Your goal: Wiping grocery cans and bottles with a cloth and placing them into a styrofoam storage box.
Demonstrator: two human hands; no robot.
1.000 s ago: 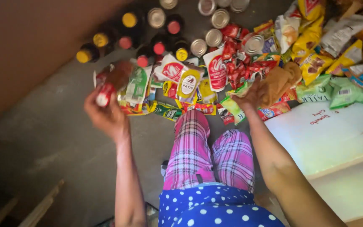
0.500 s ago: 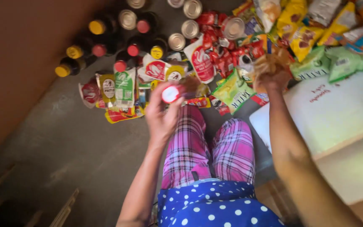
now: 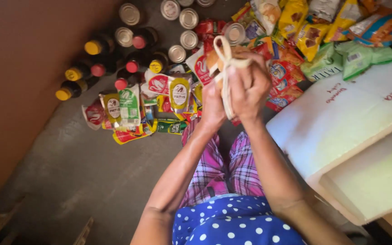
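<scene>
Cream plastic bag [image 3: 225, 68] bunched between both hands' fingers [image 3: 246, 77].

Small shop stockroom, floor spread with snack packets [image 3: 296, 27], tins [image 3: 189, 18], bottles [image 3: 94, 47]

Both hands, the left hand [image 3: 214, 106] and the right hand [image 3: 249, 86], are raised together above the lap, closed on a small packet tied with cream string [image 3: 225, 61]. Ahead of them the way is crowded: flat sauce sachets in red, green and yellow [image 3: 146, 106] lie overlapped on the grey concrete floor [image 3: 69, 177], with dark bottles with yellow and red caps [image 3: 105, 63] and silver-lidded tins [image 3: 182, 27] behind them. To the right, a white foam board [image 3: 341, 122] and heaped yellow and green snack bags [image 3: 332, 36] block passage. To the left, a brown wall [image 3: 19, 68] closes the side. Bare floor lies open on the lower left, beside the knees.
</scene>
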